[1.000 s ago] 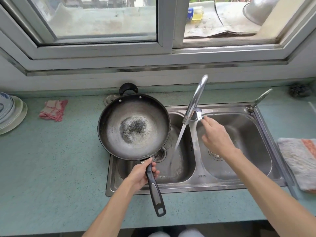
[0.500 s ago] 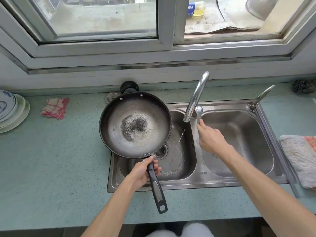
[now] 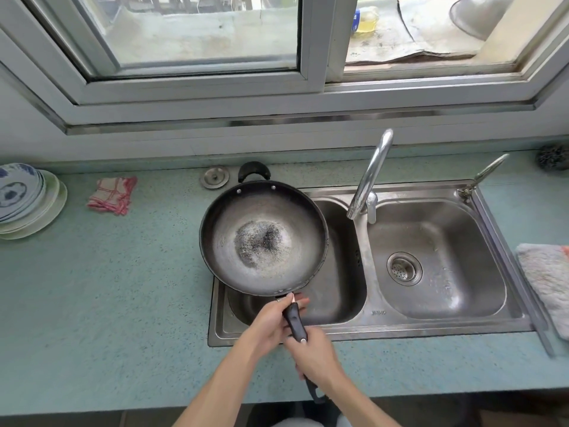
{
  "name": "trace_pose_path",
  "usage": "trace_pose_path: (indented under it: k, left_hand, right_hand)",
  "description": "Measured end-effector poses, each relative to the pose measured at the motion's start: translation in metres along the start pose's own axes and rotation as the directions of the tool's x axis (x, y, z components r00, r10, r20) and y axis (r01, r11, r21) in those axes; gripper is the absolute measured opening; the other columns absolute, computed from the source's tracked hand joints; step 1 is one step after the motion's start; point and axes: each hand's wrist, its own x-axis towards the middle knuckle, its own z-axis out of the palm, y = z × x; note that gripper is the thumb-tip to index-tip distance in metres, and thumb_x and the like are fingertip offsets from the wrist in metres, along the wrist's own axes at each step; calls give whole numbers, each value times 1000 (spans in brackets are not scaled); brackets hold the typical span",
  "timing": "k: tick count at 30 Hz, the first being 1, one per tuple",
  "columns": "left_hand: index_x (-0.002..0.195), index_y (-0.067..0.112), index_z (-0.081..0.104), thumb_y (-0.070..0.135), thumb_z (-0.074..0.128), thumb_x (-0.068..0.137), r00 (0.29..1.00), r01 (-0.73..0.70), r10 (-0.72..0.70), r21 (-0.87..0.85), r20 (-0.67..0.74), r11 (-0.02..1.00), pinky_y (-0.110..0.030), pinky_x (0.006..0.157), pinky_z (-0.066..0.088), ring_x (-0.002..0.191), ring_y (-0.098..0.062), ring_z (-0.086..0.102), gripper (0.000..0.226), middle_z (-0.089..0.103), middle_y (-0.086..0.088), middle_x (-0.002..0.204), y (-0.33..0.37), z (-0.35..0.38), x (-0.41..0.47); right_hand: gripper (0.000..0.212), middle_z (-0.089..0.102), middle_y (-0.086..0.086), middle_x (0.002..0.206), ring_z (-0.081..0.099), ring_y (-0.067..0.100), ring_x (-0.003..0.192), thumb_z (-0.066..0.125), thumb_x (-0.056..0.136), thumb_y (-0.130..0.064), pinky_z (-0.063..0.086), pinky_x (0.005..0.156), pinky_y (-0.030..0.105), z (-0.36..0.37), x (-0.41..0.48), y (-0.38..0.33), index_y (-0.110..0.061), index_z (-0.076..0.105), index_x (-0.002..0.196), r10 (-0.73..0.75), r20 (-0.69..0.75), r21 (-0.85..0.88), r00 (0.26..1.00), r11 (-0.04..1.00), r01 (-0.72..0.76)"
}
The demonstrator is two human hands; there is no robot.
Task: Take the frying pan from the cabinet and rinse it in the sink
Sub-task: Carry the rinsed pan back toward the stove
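1. Pan (image 3: 263,238): it is held in the air, mouth up and roughly level, above the left basin (image 3: 341,272) of the sink (image 3: 366,331). Its left edge overhangs the counter (image 3: 123,288). A grey, speckled patch sits at the centre of its bowl.
2. Long axis: the handle (image 3: 295,320) runs from the pan's near rim towards the person, slanting slightly to the right, so the bowl lies straight ahead of both hands.
3. Left hand (image 3: 271,326): its fingers are wrapped round the handle just behind the rim, making it the hand nearer the bowl.
4. Right hand (image 3: 314,360): its fingers are closed round the handle further back, touching the left hand. The handle's end sticks out below it, over the counter edge.
5. Tap (image 3: 371,174): the spout arches down and ends just beside the pan's right rim, above the same basin. No stream of water can be seen.
6. Stage, as judged: the pan is out of the cabinet and at the sink, and the rinse appears unfinished.
7. Coming move, as judged: the spout lies to the right of the bowl, so wetting it calls for a short shift rightward. With both hands behind the bowl, tipping it forward or sideways would empty it into the basin.
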Motion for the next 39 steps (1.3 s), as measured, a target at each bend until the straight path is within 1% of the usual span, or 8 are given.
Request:
trace_pose_path:
  k: [4, 8, 13, 18, 23, 26, 33, 39]
  left_hand:
    - [117, 9, 61, 48, 61, 89, 998, 0, -3, -48, -61, 999, -43, 86, 53, 101, -31, 63, 49, 67, -18, 117, 6, -12, -12]
    - [116, 14, 59, 29, 66, 87, 941, -251, 159, -297, -300, 921, -44, 84, 53, 92, -26, 62, 33, 64, -12, 105, 24, -53, -23]
    - [105, 15, 57, 2, 62, 86, 932, -282, 228, -169, -280, 945, -41, 82, 56, 82, -25, 64, 24, 66, -12, 97, 37, -83, -40]
    - [105, 13, 56, 3, 68, 77, 925, -311, 265, -138, -273, 940, -37, 76, 59, 84, -28, 61, 33, 65, -12, 93, 32, -84, -62]
    - [102, 16, 55, -1, 66, 81, 843, -444, 375, -104, -384, 890, -32, 70, 59, 77, -21, 60, 29, 64, -9, 93, 32, -65, -93]
    - [113, 19, 54, 3, 74, 77, 753, -525, 441, -44, -488, 850, -32, 71, 57, 74, -18, 64, 44, 67, -10, 99, 42, -42, -115]
    - [110, 24, 50, 22, 81, 68, 477, -492, 622, 398, -621, 774, -35, 80, 50, 86, -15, 66, 53, 68, 5, 88, 46, 30, -167]
    - [112, 24, 50, 22, 80, 61, 474, -518, 603, 350, -642, 781, -48, 89, 55, 89, -22, 70, 60, 71, -2, 94, 20, 50, -188]
  right_hand:
    - [37, 49, 2, 46, 50, 20, 40, 63, 79, -38, 46, 42, 34, 0, 2, 12, -15, 49, 55, -78, -166, -122, 983, 991, 58]
    - [38, 49, 1, 47, 45, 16, 41, 63, 76, -38, 47, 40, 38, -1, 1, 30, -4, 54, 61, -98, -223, -95, 970, 992, 79]
    - [37, 45, 2, 45, 41, 12, 41, 62, 71, -43, 43, 42, 37, 8, -11, 48, -13, 50, 53, -143, -251, -124, 957, 986, 115]
    - [36, 48, 1, 45, 44, 11, 43, 66, 75, -44, 42, 49, 30, 4, -23, 49, -23, 52, 50, -194, -275, -201, 942, 969, 141]
    - [39, 46, 0, 43, 44, 12, 39, 69, 75, -39, 41, 46, 28, -11, -34, 39, -16, 46, 53, -223, -217, -213, 950, 961, 177]
    - [33, 45, 0, 45, 41, 17, 36, 72, 75, -28, 38, 40, 26, -18, -40, 31, -19, 45, 58, -198, -100, -31, 975, 980, 196]
    - [39, 32, 2, 46, 26, 11, 37, 74, 84, -14, 22, 39, 20, -39, -54, 42, -13, 38, 70, -197, 221, 272, 955, 953, 133]
    - [33, 34, 5, 44, 28, 12, 33, 70, 77, -20, 27, 36, 21, -60, -63, 59, -11, 39, 72, -275, 261, 255, 925, 944, 209]
